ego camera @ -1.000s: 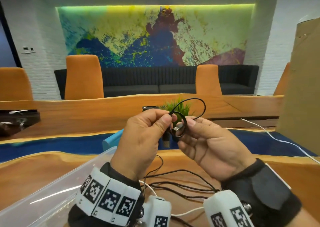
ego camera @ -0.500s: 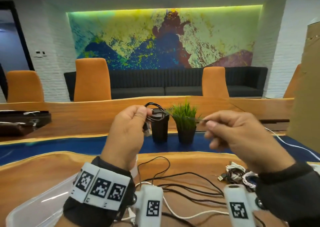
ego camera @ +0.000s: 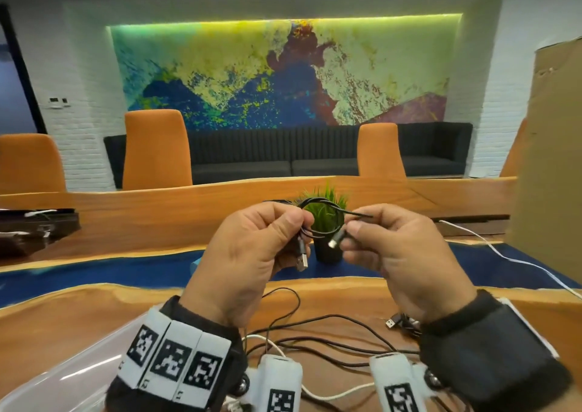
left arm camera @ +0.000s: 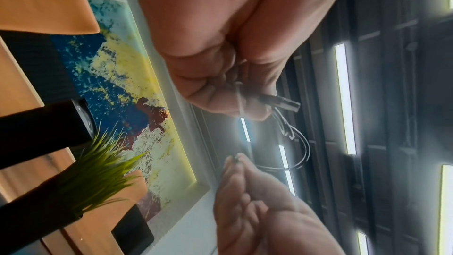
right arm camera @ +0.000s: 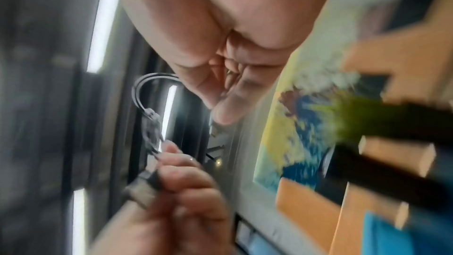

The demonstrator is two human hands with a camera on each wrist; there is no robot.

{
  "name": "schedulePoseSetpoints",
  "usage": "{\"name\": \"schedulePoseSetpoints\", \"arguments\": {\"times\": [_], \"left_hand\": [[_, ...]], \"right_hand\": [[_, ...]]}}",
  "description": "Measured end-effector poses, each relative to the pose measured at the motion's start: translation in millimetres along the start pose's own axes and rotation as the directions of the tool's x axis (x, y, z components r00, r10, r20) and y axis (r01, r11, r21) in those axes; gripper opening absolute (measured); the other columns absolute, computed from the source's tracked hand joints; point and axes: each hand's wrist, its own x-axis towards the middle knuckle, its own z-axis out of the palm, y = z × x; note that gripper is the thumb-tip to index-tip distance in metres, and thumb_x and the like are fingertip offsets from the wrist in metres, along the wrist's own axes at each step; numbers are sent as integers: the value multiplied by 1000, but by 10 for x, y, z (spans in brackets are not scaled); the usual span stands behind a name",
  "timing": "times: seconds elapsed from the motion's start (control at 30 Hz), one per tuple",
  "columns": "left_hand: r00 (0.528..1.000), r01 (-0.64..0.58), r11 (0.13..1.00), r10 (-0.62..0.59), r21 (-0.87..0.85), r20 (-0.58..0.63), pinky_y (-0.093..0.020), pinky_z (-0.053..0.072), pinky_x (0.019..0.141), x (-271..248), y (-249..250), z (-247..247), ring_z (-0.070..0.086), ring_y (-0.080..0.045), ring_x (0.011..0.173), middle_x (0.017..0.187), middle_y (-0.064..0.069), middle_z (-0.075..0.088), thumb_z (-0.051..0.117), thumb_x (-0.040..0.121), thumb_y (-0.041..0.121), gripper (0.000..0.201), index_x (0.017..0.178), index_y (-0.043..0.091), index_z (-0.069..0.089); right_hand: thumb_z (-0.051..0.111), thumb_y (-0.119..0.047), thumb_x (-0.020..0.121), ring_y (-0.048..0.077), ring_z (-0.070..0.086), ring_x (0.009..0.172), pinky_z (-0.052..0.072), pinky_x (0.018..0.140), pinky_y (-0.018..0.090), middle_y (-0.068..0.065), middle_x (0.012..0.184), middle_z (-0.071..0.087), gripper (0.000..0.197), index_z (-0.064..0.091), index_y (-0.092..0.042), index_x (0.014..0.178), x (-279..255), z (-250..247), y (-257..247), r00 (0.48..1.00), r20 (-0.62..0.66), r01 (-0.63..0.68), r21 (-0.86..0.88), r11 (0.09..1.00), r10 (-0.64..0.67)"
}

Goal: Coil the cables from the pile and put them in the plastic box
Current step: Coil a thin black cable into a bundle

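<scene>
A thin black cable (ego camera: 321,203) forms a small coil held up in front of me over the table. My left hand (ego camera: 283,229) grips the coil, and the cable's USB plug (ego camera: 301,255) hangs below its fingers. My right hand (ego camera: 349,229) pinches the cable's other end just behind the small plug (ego camera: 334,242). In the left wrist view the coil (left arm camera: 297,143) loops between both hands. The right wrist view is blurred but shows the coil (right arm camera: 147,92) there too. A pile of black and white cables (ego camera: 315,333) lies on the table beneath my wrists. The clear plastic box (ego camera: 63,377) sits at the lower left.
A small potted grass plant (ego camera: 326,219) stands behind the hands. A white cable (ego camera: 504,257) runs off to the right beside a tall cardboard box (ego camera: 554,159). A bundle of cables with a USB plug (ego camera: 392,322) lies near my right wrist. Orange chairs stand behind the table.
My right hand swung out to the right, then came back to the coil, and now pinches the small plug end. The left hand has kept hold of the coil.
</scene>
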Motion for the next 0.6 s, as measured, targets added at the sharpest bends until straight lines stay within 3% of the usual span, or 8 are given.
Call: {"name": "schedulePoseSetpoints", "arguments": {"times": [0.07, 0.17, 0.27, 0.33, 0.43, 0.5, 0.6], "left_hand": [[1000, -27, 999, 27, 38, 6, -23, 53, 55, 6, -25, 9, 62, -17, 67, 74, -6, 68, 62, 76, 31, 20, 81, 16, 75], [998, -68, 991, 68, 118, 7, -31, 58, 65, 16, -81, 4, 66, -20, 72, 81, -8, 73, 64, 76, 35, 19, 80, 20, 76], [993, -120, 978, 121, 173, 3, -37, 59, 74, 19, -110, 6, 68, -25, 80, 88, -10, 74, 63, 77, 38, 21, 84, 21, 75], [982, -182, 957, 190, 227, -14, -28, 56, 74, 17, -130, 33, 67, -24, 85, 90, -9, 73, 60, 81, 37, 24, 88, 18, 72], [962, -239, 926, 267, 293, -58, -17, 52, 66, 10, -145, 83, 64, -15, 80, 87, -8, 70, 57, 85, 34, 25, 91, 13, 69], [953, -255, 900, 296, 354, -63, -20, 52, 64, 9, -160, 81, 62, -13, 76, 82, -4, 69, 56, 90, 32, 20, 91, 16, 69], [945, -243, 867, 312, 436, -94, -24, 48, 56, 27, -200, 32, 55, -8, 62, 69, 4, 63, 55, 96, 29, 16, 92, 19, 68]], "right_hand": [[57, 0, 87, 16, 66, 64, 58, 56, 24, 13, 79, 68, 15, 65, -2, 100, -7, 57, -19, 989, 44, -149, 317, 937, 142], [60, -5, 77, 17, 66, 64, 57, 53, 23, 15, 80, 68, 21, 67, -4, 97, -36, 98, -24, 968, 133, -250, 493, 833, 212], [69, -14, 75, 17, 61, 69, 52, 54, 25, 10, 83, 66, 15, 74, -9, 88, -71, 101, -17, 917, 305, -377, 459, 804, 256], [75, -22, 72, 16, 55, 76, 43, 62, 29, 6, 89, 60, 21, 74, -13, 90, -77, 68, 4, 840, 475, -465, 380, 800, 262], [62, -19, 79, 20, 53, 82, 40, 68, 33, 8, 97, 56, 18, 65, -14, 96, -95, 34, 21, 738, 633, -532, 332, 779, 235], [60, -11, 82, 21, 57, 75, 46, 65, 32, 11, 92, 59, 17, 63, -14, 98, -115, 47, -15, 744, 621, -507, 282, 814, 248], [62, -7, 88, 15, 58, 60, 50, 55, 26, 10, 77, 62, 20, 66, -8, 109, -122, 99, -79, 871, 397, -385, 188, 904, 288]]}}
